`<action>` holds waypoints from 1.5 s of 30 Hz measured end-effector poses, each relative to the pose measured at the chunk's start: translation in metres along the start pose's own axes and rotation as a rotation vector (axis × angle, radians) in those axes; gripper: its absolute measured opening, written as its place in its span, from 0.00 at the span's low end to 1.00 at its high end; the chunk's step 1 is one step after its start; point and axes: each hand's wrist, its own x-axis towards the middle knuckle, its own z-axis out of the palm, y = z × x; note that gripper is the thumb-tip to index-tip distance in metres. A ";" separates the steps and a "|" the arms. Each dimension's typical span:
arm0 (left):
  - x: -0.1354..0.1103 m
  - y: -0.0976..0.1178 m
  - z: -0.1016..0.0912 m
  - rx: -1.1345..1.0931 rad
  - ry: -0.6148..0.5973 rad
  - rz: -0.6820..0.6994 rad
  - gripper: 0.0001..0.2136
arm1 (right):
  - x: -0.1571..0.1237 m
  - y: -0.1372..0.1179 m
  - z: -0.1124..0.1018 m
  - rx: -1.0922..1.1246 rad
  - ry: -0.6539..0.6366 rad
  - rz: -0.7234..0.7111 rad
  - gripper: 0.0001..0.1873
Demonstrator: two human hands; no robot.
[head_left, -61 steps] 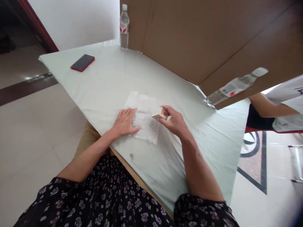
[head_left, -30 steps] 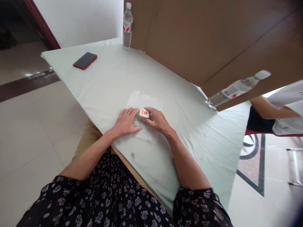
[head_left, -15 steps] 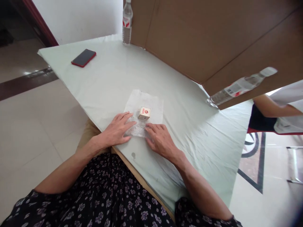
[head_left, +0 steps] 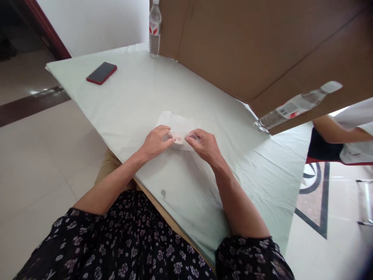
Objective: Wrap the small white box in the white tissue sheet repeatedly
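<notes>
A translucent white sheet of bubble wrap (head_left: 179,121) lies on the table, its near part folded up over a small box (head_left: 178,140). Only a blurred hint of the box's red print shows through the layer. At the left side of the box, my left hand (head_left: 158,142) pinches the folded wrap between thumb and fingers. My right hand (head_left: 204,144) grips the wrap at the right side in the same way, thumb against fingertips.
A dark phone with a red edge (head_left: 101,73) lies at the far left of the cloth-covered table (head_left: 131,97). Water bottles stand by a tall cardboard panel (head_left: 233,42): one bottle (head_left: 154,33) at the back, another bottle (head_left: 291,109) at right. Another person's arm (head_left: 335,130) is beyond.
Both hands have moved forward from the near edge of the bubble wrap, bringing that edge up and over the box. The box's printed top was uncovered before.
</notes>
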 end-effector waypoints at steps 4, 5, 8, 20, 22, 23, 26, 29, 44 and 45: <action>0.013 -0.003 0.004 -0.122 0.036 -0.114 0.07 | 0.014 0.011 0.011 0.275 -0.035 0.110 0.09; 0.015 -0.004 0.005 -0.141 0.032 -0.138 0.07 | 0.014 0.013 0.014 0.323 -0.040 0.130 0.10; 0.017 -0.007 0.009 -0.189 0.030 -0.186 0.09 | 0.012 0.015 0.019 0.402 -0.032 0.176 0.12; 0.016 -0.003 0.007 -0.334 -0.009 -0.207 0.10 | 0.005 0.023 0.024 0.569 -0.033 0.235 0.14; 0.015 -0.003 0.007 -0.329 -0.011 -0.198 0.09 | 0.003 0.022 0.024 0.563 -0.029 0.232 0.13; 0.014 -0.004 0.007 -0.328 -0.012 -0.191 0.09 | 0.003 0.021 0.024 0.563 -0.030 0.234 0.13; 0.009 -0.006 0.007 -0.324 -0.008 -0.174 0.09 | 0.001 0.017 0.024 0.567 -0.030 0.216 0.12; 0.004 -0.007 0.007 -0.332 0.006 -0.177 0.10 | 0.000 0.014 0.024 0.563 -0.019 0.178 0.11; 0.010 -0.004 0.004 -0.283 -0.023 -0.181 0.07 | 0.000 0.015 0.020 0.545 -0.047 0.192 0.12; 0.011 -0.004 0.004 -0.277 -0.027 -0.178 0.07 | 0.000 0.016 0.019 0.548 -0.054 0.197 0.12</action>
